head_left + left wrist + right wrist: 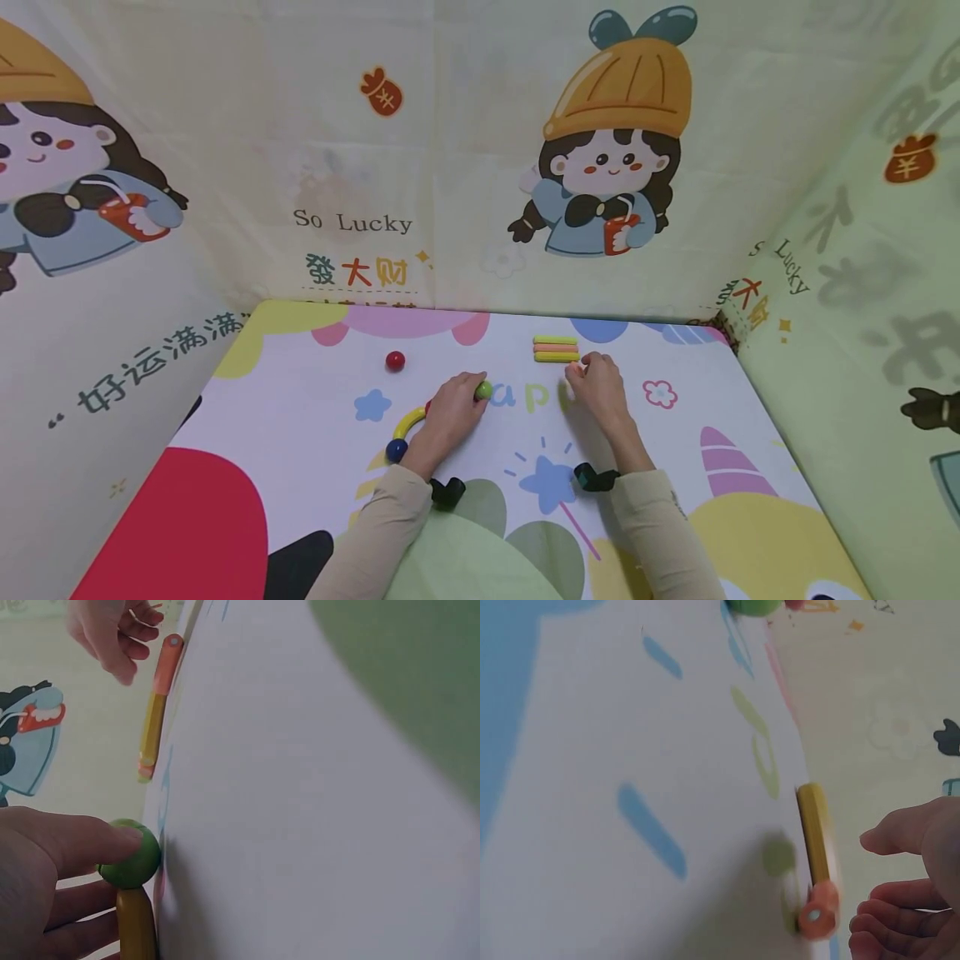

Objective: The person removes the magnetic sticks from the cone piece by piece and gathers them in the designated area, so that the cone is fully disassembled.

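Over on the patterned table (315, 467), at the centre of the head view, the left hand (450, 417) pinches a green ball (483, 390), thumb pressed on it; a yellow stick (136, 922) touches the ball's underside in the left wrist view. A yellow curved piece (407, 423) leads from that hand to a blue ball (396, 451), while a red ball (395, 361) sits apart, upper left of the hand. Right of centre, the right hand (603, 393) holds nothing, thumb wide of loosely bent fingers, just beside three yellow and pink bars (556, 348).

The cloth backdrop (465, 167) reads "So Lucky" (352, 222) left of centre, above "發大财" (356, 271); "好运满满" (165, 358) slants across the left. Tabletop letters "a" and "p" (536, 397) show between the hands. I can't make out any brand.
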The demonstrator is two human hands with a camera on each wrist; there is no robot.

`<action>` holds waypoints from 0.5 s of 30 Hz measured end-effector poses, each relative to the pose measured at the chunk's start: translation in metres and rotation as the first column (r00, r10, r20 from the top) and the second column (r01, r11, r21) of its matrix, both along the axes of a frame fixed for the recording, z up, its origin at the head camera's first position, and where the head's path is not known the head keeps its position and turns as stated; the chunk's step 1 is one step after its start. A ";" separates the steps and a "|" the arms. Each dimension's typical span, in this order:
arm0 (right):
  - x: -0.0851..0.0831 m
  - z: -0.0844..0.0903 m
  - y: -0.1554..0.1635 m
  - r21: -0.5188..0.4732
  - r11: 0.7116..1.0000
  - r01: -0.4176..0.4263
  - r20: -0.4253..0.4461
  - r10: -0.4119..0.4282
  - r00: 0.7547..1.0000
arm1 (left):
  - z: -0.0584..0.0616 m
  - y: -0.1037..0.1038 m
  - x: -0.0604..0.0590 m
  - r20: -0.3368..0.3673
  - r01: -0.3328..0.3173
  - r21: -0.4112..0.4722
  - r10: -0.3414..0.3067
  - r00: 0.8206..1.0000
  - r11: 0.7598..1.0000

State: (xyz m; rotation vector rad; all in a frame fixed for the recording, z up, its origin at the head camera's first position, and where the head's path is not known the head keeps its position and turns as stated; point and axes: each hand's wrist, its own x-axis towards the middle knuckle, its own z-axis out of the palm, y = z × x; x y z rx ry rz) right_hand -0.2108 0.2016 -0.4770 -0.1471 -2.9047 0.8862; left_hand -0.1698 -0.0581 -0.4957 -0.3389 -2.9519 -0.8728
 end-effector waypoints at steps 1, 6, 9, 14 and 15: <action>0.001 0.001 -0.002 -0.004 1.000 -0.003 -0.002 0.003 1.000 | 0.000 -0.001 0.000 -0.002 -0.002 -0.002 0.002 1.000 1.000; 0.005 0.006 -0.016 -0.008 1.000 -0.030 -0.007 0.030 1.000 | 0.001 -0.005 0.003 -0.008 -0.030 -0.019 0.030 1.000 0.999; 0.008 0.006 -0.026 -0.010 0.998 -0.062 -0.013 0.062 0.998 | 0.000 -0.008 0.003 0.002 -0.050 -0.034 0.050 0.999 0.998; 0.012 0.003 -0.044 -0.021 0.995 -0.100 -0.024 0.100 0.995 | -0.002 -0.012 0.004 0.011 -0.073 -0.057 0.073 0.997 0.996; 0.013 0.003 -0.047 -0.019 0.994 -0.108 -0.026 0.108 0.994 | -0.003 -0.013 0.004 0.007 -0.078 -0.064 0.078 0.997 0.995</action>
